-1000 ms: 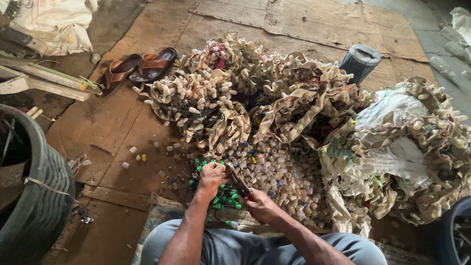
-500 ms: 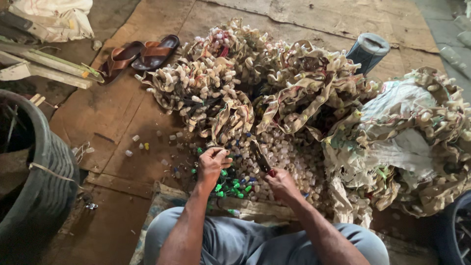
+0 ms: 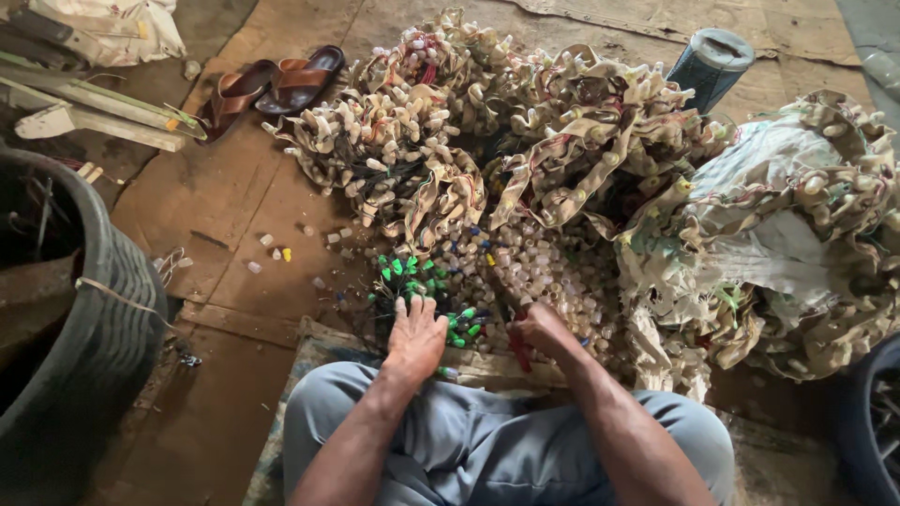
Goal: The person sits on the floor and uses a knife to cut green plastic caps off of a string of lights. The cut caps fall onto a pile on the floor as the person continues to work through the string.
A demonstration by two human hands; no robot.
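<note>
Hands (image 3: 478,333) on knobbly green-capped bundle (image 3: 422,290)

Brown sandals (image 3: 277,86) paired at upper left on the floor (image 3: 225,197). Wooden slats (image 3: 103,117) beside them, pale sack (image 3: 112,26) behind. Dark tyre (image 3: 89,347) at left edge. Grey-blue cylinder (image 3: 710,66) tilted at upper right. Second tyre (image 3: 877,422) at lower right corner.
</note>
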